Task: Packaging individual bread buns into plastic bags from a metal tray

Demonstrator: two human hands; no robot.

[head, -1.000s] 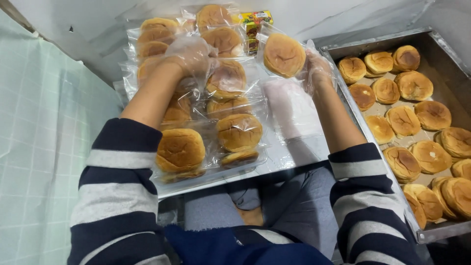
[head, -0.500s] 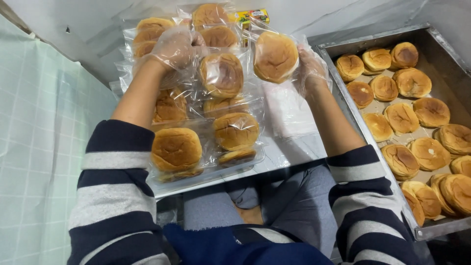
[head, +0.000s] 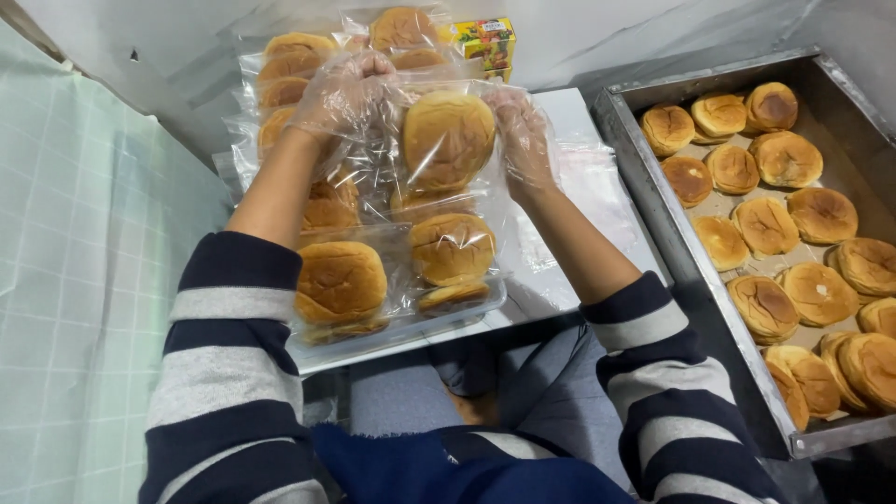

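A round golden bun in a clear plastic bag (head: 448, 140) is held up between both hands, above the pile of bagged buns. My left hand (head: 343, 93), in a thin clear glove, grips the bag's upper left corner. My right hand (head: 523, 135), gloved the same way, holds the bag's right edge. Below them lie several more bagged buns (head: 341, 280) in rows on a white tray (head: 411, 341) over my lap.
A metal baking tray (head: 644, 177) at the right holds several bare buns (head: 765, 224). A small colourful carton (head: 485, 42) stands at the back by the wall. A pale checked cloth (head: 84, 280) hangs at the left.
The bun from the right side has gone into a bag. Both hands have come together at the middle and now hold that bagged bun over the pile.
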